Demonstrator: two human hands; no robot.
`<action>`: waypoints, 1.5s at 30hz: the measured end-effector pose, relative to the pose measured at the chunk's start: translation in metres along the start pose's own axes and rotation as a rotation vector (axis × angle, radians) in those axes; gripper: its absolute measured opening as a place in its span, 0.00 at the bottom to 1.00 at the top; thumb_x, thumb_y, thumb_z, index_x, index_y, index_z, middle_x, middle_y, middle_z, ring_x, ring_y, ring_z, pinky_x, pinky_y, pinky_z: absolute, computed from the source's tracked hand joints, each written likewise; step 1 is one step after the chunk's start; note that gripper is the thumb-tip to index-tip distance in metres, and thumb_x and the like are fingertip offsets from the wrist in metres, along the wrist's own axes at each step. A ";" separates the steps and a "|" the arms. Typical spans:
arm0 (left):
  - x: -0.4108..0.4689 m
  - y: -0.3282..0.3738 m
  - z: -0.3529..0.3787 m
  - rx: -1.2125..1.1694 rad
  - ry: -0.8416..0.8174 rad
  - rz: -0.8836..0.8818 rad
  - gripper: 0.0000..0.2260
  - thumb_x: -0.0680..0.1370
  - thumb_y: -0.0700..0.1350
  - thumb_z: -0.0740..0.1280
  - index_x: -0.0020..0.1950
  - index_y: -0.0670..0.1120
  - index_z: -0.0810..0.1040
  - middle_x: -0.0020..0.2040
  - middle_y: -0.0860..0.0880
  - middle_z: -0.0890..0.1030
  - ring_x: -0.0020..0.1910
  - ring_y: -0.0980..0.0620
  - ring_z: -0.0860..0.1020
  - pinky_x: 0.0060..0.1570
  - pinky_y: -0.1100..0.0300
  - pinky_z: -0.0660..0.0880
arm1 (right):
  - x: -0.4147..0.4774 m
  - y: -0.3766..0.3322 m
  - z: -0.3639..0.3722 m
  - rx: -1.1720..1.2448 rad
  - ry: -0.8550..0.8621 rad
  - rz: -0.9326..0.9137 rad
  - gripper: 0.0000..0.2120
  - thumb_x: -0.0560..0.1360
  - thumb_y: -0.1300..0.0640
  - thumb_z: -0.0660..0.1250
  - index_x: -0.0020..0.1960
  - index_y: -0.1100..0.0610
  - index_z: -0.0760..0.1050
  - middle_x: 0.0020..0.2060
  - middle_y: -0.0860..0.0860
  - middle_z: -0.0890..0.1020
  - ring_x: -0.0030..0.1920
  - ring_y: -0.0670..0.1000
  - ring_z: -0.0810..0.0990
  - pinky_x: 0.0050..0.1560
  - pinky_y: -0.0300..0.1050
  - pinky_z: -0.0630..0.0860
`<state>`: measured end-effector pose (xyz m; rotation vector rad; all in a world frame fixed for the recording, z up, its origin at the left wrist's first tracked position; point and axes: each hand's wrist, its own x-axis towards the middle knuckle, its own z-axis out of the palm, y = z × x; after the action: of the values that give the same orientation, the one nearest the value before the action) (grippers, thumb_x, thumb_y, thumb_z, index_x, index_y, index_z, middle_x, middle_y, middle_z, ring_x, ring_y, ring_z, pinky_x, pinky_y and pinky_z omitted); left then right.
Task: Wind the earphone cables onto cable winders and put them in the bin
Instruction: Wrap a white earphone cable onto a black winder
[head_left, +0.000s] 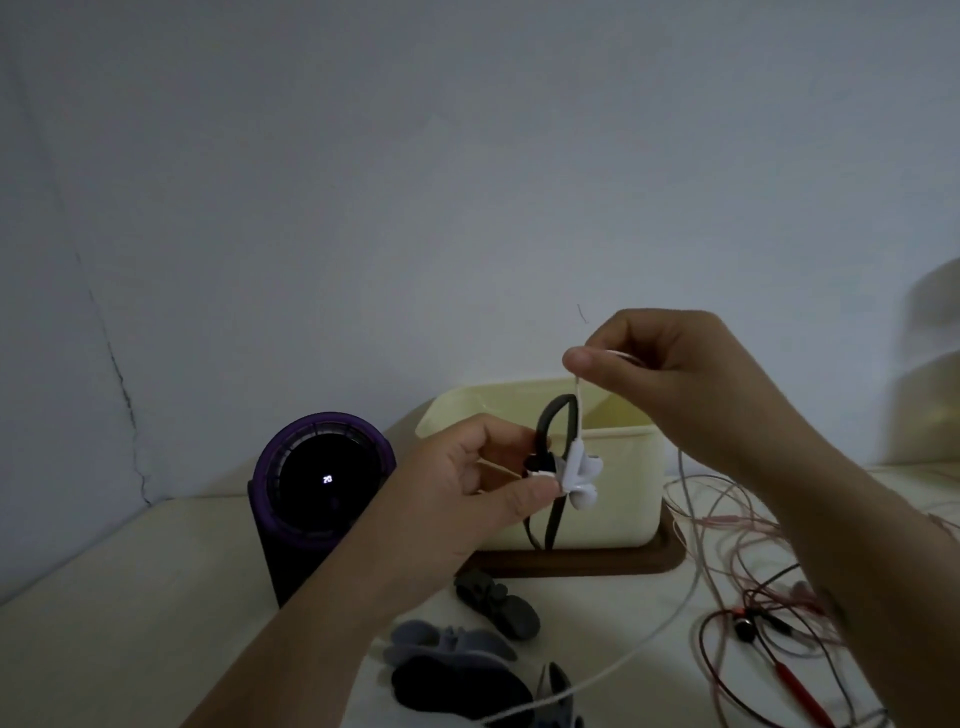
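Pinching from both sides, the left hand (467, 483) grips a dark grey winder (554, 525) together with a pair of white earbuds (579, 475) between thumb and curled fingers. The right hand (670, 374) nips the white cable (580, 405) between thumb and forefinger just above them. That short stretch of cable stands nearly upright between the two hands, passing alongside the winder's looped strap, whose loose tails hang down below the left hand. Both are held in the air in front of the cream bin (623, 519), which sits on a dark wooden tray (571, 564) toward the back of the pale table (130, 597). A longer run of the white cable drops from beside the right wrist and curves across the table toward the near edge. Near that edge lie three spare winders: a dark grey one (496, 603), a lighter grey one (447, 642) and a black one (457, 686), the last two touching. Under the right forearm lies a loose tangle of red and pink earphone cables (753, 597). Left of the tray stands a purple-rimmed cylinder (322, 478) with a small lit readout on its dark face.
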<state>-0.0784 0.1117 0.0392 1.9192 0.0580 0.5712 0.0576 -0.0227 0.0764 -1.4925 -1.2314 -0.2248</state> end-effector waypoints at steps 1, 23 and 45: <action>0.000 0.001 0.000 0.001 0.001 0.008 0.16 0.65 0.49 0.71 0.51 0.48 0.80 0.45 0.53 0.86 0.45 0.59 0.82 0.49 0.67 0.76 | 0.000 0.003 0.002 0.068 -0.005 0.030 0.17 0.64 0.41 0.68 0.36 0.56 0.79 0.22 0.43 0.67 0.25 0.43 0.62 0.28 0.34 0.62; -0.003 0.014 -0.003 -0.156 0.042 0.024 0.12 0.65 0.47 0.74 0.48 0.49 0.83 0.45 0.49 0.85 0.42 0.59 0.81 0.42 0.68 0.75 | -0.004 0.021 0.027 0.431 0.020 0.147 0.15 0.65 0.39 0.72 0.32 0.50 0.78 0.29 0.57 0.68 0.31 0.53 0.63 0.33 0.45 0.63; 0.006 0.000 -0.016 -0.403 0.359 -0.204 0.12 0.65 0.46 0.71 0.48 0.49 0.82 0.43 0.53 0.85 0.37 0.61 0.80 0.40 0.62 0.68 | -0.016 -0.015 0.038 -0.423 -0.327 -0.168 0.14 0.79 0.48 0.60 0.36 0.47 0.74 0.24 0.43 0.72 0.28 0.44 0.70 0.29 0.38 0.64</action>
<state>-0.0799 0.1272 0.0459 1.3859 0.3396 0.7222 0.0214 -0.0039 0.0608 -1.8395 -1.6481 -0.3833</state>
